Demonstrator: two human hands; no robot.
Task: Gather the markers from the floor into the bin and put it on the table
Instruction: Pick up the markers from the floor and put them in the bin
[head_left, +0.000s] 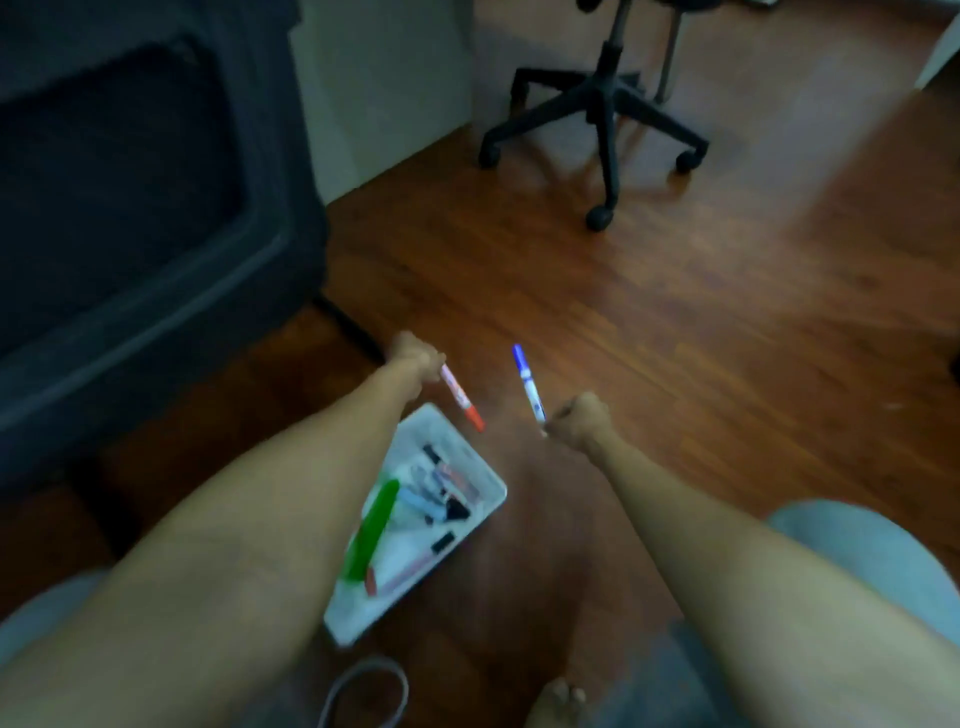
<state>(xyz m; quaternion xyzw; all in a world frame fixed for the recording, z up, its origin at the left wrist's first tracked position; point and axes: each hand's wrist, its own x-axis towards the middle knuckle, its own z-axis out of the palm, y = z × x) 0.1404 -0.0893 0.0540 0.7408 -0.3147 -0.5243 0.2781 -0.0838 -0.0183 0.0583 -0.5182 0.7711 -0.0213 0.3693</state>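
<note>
A white rectangular bin (488, 480) lies on the wooden floor between my forearms, holding several markers, among them a fat green one (371, 530). My left hand (415, 356) is closed around a white marker with a red cap (462, 400), its cap end hanging over the bin's far corner. My right hand (579, 421) grips a white marker with a blue cap (527, 384), which points up and away from me, to the right of the bin. The picture is blurred.
A large dark piece of furniture (140, 218) fills the left side. An office chair base with castors (597, 114) stands at the back on the wooden floor (701, 338). My foot (558, 701) and a grey loop (363, 691) lie near the bottom edge.
</note>
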